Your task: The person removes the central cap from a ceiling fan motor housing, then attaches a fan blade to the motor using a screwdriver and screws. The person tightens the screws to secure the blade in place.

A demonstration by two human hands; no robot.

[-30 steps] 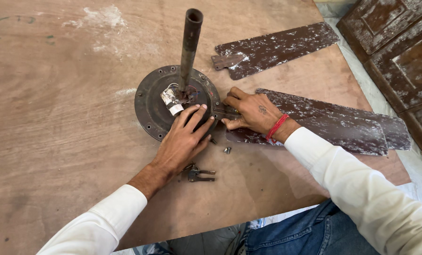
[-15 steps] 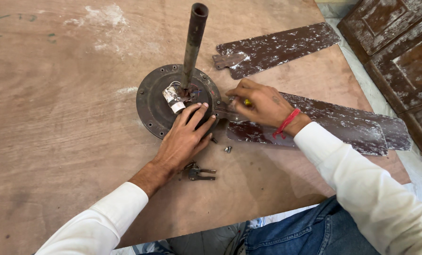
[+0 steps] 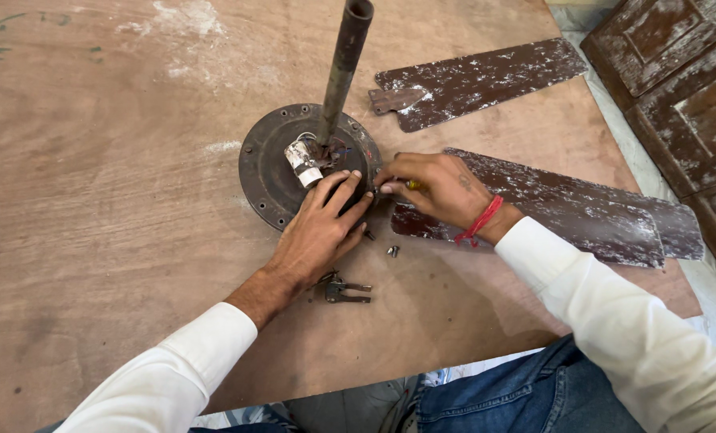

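— On the brown plywood table (image 3: 93, 200), what sits under the hands?

— Near its middle lies a round dark metal fan motor housing (image 3: 271, 168) with a rusty steel rod (image 3: 342, 68) standing up from its hub, tilted slightly. A white-wrapped part with wires (image 3: 302, 156) sits beside the rod's foot.

— And the left hand (image 3: 322, 232)?

— It lies flat on the housing's near rim, fingers spread apart, gripping nothing.

— The right hand (image 3: 434, 188)?

— Its fingers are pinched together on a small yellow-handled tool (image 3: 412, 185) at the housing's right edge, over a long brown metal fan blade flecked with white (image 3: 582, 208).

— Anything else?

— A second such blade (image 3: 486, 76) lies further back, well apart. Small metal screws (image 3: 392, 251) and a bunch of dark keys (image 3: 342, 290) lie just beside the left wrist.
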